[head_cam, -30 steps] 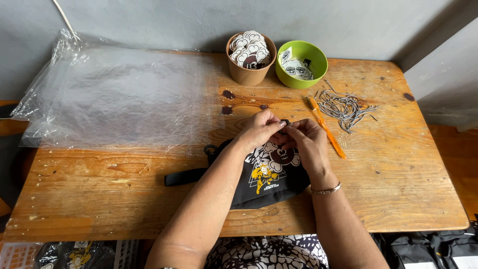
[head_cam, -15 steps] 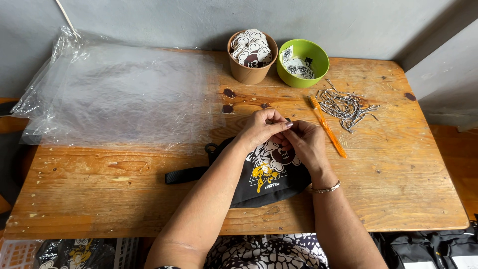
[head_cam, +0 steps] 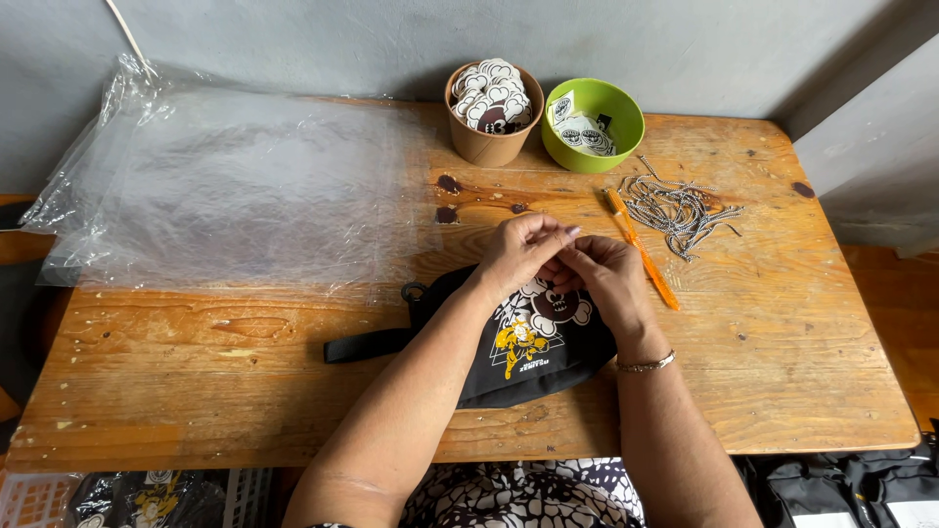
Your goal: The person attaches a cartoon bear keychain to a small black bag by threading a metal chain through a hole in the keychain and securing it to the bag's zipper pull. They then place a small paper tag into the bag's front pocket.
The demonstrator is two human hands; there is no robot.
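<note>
Change over the last second, head view. The left hand (head_cam: 518,252) and right hand (head_cam: 608,279) sit slightly higher over the top edge of the black printed pouch (head_cam: 528,342) than one second ago, and their fingertips press closer together. The small dark piece seen between the fingertips earlier is now hidden by the left hand's fingers (head_cam: 562,235), which show a pale nail tip turned toward the right hand. More of the pouch's cartoon print lies uncovered below the wrists.
</note>
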